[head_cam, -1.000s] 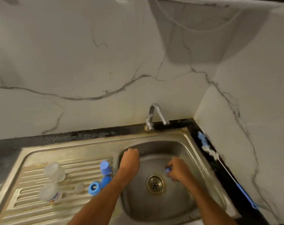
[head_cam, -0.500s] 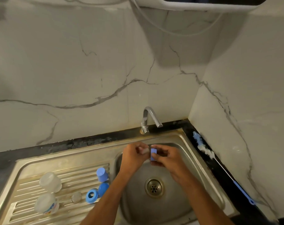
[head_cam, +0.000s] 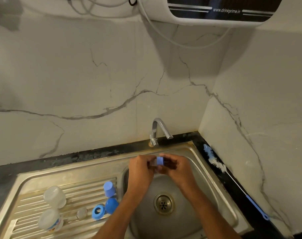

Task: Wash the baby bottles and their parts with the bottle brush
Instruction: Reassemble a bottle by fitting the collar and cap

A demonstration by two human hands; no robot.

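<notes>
Over the back of the steel sink (head_cam: 215, 195), my left hand (head_cam: 141, 168) and my right hand (head_cam: 177, 167) meet around a small blue bottle ring (head_cam: 160, 160) with a clear nipple at its left end. My right hand pinches the blue ring; my left hand's curled fingers grip the clear part. On the drainboard (head_cam: 34, 187) lie two clear baby bottles (head_cam: 54, 195) (head_cam: 50, 219), a blue cap (head_cam: 109, 188), a blue dome cap (head_cam: 111, 205), a blue ring (head_cam: 97, 211) and a clear nipple (head_cam: 81, 213). The bottle brush (head_cam: 215, 163) lies on the black counter right of the sink.
The tap (head_cam: 159, 130) stands at the sink's back edge with no water running. The drain (head_cam: 163, 202) sits below my hands. A water purifier (head_cam: 215, 11) with hoses hangs on the marble wall above. The wall corner closes in on the right.
Both hands rose from the sink bottom and came together under the tap, holding the blue ring and clear nipple between them. The view has tilted upward.
</notes>
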